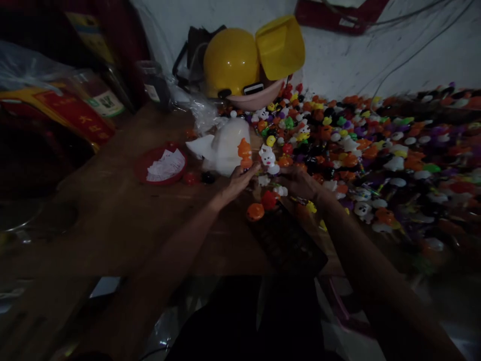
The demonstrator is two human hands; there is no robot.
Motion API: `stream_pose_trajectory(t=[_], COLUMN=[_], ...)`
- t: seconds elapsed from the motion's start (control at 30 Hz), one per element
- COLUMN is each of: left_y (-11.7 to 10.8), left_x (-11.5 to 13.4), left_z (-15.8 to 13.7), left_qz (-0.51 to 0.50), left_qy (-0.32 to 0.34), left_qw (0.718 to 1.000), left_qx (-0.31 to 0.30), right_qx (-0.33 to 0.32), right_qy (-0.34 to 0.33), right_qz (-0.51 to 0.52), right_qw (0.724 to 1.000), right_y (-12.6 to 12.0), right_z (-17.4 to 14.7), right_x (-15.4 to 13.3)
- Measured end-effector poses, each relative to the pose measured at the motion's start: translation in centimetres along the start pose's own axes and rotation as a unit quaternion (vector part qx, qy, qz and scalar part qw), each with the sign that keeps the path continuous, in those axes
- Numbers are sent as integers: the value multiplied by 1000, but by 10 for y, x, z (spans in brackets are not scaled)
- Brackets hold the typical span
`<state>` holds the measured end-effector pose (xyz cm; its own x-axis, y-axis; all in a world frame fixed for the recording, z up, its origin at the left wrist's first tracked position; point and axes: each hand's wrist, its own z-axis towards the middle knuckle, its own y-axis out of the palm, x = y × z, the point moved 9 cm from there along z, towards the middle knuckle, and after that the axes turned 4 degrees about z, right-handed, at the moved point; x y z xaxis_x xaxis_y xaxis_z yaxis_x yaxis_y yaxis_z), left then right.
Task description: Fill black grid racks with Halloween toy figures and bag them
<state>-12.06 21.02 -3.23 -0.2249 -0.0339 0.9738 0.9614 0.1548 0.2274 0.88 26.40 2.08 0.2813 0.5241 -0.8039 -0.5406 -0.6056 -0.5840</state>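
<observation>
My left hand (pixel 240 181) is closed around the lower end of a small orange toy figure (pixel 244 152), which stands upright above the fingers. A white toy figure (pixel 267 156) with a face and ears is upright between the hands. My right hand (pixel 298 181) is closed at the base of that white figure, with its fingertips partly hidden in the dim light. Just below the hands lie a red figure (pixel 268 200) and a round orange pumpkin-like head (pixel 255 212), beside a dark tray (pixel 287 240).
A large heap of colourful toy figures (pixel 349 145) covers the table's right side. Behind the hands are a white plastic bag (pixel 229 143), a yellow helmet (pixel 232 62) and a pink basin (pixel 257 102). A red bowl (pixel 141 168) with paper slips (pixel 166 166) stands left on the wooden table (pixel 124 215).
</observation>
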Motion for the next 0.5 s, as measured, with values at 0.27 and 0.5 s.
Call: stream_pose_trajectory(t=[0.27,0.5], left_y=[3,21], left_x=[0,-8], left_z=[-9,-8], left_qz=[35,5], left_qy=[-19,-15], left_qw=[999,984], left_qx=[-33,-176], right_qx=[127,267], right_qy=[47,86], right_qz=[165,45], right_qw=[977,959], right_y=[-7,15], right_z=[-34,-112], right_x=[5,28])
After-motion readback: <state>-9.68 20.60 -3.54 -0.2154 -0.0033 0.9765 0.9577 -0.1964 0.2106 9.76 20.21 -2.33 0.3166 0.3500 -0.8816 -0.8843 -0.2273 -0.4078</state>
